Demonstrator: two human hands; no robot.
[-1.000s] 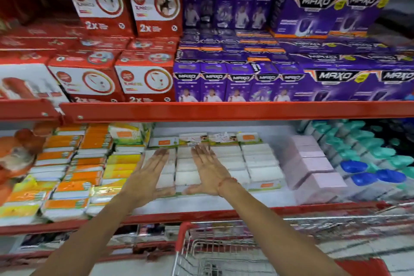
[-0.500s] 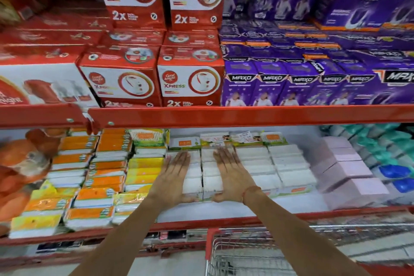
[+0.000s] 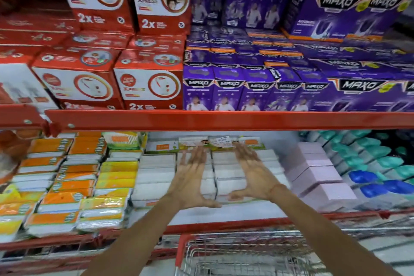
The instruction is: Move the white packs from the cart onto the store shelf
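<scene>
Both hands (image 3: pixel 220 181) flat, fingers spread

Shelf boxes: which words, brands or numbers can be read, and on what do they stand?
"MAXO": purple boxes, upper shelf.
"Xpress": red and white boxes, upper shelf.
"2x": the same red and white boxes, near their bottom edge.
Small print on the boxes, and labels on the white packs and orange packs: blurred, unreadable.

My hands (image 3: pixel 190 182) (image 3: pixel 255 177) flat on packs (image 3: pixel 154 177) on the shelf (image 3: pixel 224 215), cart (image 3: pixel 246 251) below, boxes (image 3: pixel 147 85) above.
</scene>
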